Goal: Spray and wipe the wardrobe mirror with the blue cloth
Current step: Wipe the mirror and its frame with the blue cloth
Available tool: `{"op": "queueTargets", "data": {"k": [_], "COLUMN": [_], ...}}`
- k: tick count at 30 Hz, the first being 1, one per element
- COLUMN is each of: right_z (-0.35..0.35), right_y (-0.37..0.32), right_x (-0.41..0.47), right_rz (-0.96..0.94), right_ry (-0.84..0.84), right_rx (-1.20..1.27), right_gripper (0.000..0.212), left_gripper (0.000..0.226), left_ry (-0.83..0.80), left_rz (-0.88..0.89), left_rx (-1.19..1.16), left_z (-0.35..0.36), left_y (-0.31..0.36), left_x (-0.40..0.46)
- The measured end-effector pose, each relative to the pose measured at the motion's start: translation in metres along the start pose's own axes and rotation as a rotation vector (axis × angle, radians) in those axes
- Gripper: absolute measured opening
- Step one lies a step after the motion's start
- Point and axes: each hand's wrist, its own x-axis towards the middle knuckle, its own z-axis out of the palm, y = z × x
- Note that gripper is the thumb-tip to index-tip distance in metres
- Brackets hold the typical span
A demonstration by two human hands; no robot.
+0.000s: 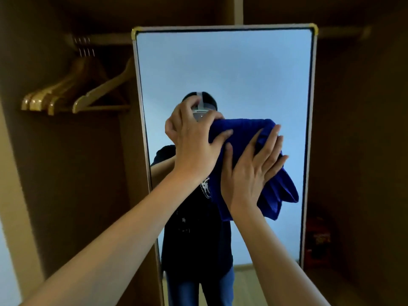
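Observation:
A tall framed mirror [225, 69] stands upright inside the wardrobe, straight ahead. A folded blue cloth [245, 129] is pressed against the glass at mid height. My left hand [194, 144] lies flat on the cloth's left edge, fingers spread. My right hand [254, 171] presses the cloth's lower right part, palm on the fabric; loose folds hang below it. The mirror reflects a person in a dark shirt and jeans. No spray bottle is in view.
Several wooden hangers [72, 93] hang from a rail [103, 38] in the left wardrobe bay, close to the mirror's left frame. A dark red object [318, 237] sits low in the right bay. Brown wardrobe panels [66, 173] flank the mirror.

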Motion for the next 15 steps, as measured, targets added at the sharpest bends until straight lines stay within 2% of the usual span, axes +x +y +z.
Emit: {"op": "queueTargets", "data": {"k": [2, 5, 8, 13, 15], "right_z": [0.002, 0.003, 0.003, 0.005, 0.005], "right_y": [0.003, 0.006, 0.007, -0.001, -0.007], "right_x": [0.001, 0.003, 0.005, 0.008, 0.012], "right_rz": [-0.006, -0.024, -0.064, -0.113, -0.163], "right_ry": [0.007, 0.04, 0.078, 0.085, 0.058], "right_rx": [-0.023, -0.012, 0.021, 0.017, 0.008], "right_gripper": [0.076, 0.074, 0.065, 0.051, 0.049], "left_gripper": [0.031, 0.044, 0.051, 0.059, 0.059], "left_ry": [0.058, 0.179, 0.226, 0.081, 0.055], "left_rz": [0.008, -0.159, -0.28, -0.14, -0.102], "left_rx": [-0.009, -0.027, -0.025, 0.211, 0.231], "left_z": [-0.009, -0.031, -0.05, -0.052, -0.048], "left_y": [-0.005, -0.022, -0.049, -0.072, -0.075], "left_x": [-0.004, -0.014, -0.023, -0.026, -0.025]}}
